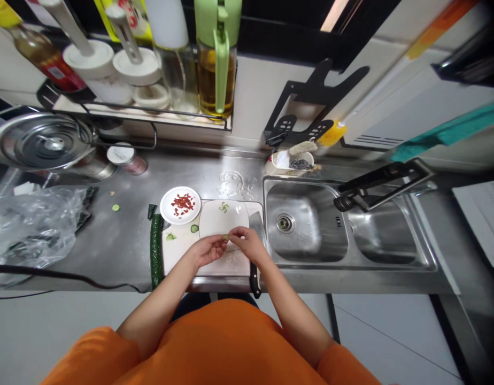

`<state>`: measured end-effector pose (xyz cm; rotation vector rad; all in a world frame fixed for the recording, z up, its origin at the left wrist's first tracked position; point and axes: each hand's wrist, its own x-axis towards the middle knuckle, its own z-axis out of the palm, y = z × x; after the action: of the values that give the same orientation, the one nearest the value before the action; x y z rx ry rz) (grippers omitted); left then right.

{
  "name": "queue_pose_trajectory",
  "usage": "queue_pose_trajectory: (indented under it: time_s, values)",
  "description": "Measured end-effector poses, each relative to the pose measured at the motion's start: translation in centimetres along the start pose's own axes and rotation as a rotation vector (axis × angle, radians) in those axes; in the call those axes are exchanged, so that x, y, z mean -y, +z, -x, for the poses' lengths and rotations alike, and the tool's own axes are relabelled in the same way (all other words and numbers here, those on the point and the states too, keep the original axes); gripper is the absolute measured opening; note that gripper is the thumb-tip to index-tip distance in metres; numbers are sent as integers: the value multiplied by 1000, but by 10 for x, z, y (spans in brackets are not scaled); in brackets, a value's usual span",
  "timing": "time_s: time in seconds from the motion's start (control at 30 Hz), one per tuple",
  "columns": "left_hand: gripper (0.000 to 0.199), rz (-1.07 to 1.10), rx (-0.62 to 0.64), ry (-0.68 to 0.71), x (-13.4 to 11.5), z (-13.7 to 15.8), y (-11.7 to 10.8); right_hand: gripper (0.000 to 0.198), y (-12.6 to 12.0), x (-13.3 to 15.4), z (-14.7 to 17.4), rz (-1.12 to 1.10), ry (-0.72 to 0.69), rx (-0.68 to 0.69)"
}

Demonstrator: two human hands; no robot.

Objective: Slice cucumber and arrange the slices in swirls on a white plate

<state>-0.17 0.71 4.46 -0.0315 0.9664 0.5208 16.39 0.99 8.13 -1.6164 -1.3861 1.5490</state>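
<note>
Above the near edge of a square white plate, my left hand and my right hand meet at the fingertips. Both pinch a small, thin, pale green piece that looks like a cucumber slice; the fingers partly hide it. A few slim green slices lie in a small fan on the plate. The plate rests on a white cutting board, with green bits to its left. A long dark green cucumber lies along the board's left edge. At the right is a knife with a black handle.
A round white dish holds chopped red pieces. The double sink with a black faucet is on the right. A plastic bag, a lidded pot and a jar stand left. Bottles line a wall rack.
</note>
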Motion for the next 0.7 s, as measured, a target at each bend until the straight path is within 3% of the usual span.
queue_pose_trajectory:
  time_s: [0.17,0.4,0.53,0.7]
  values:
    - [13,-82,-66,109,-3,1,5,23,-6,-5,-1,-8,34,-9]
    - [22,-496,-230,313,-5,-13,21,22,-26,-15,-10,77,88,-25]
    - [16,-789,-279,445,-9,-27,34,19,-38,-22,-25,235,95,-94]
    - [9,-1111,-427,537,-12,-41,48,17,-48,-26,-45,518,153,-146]
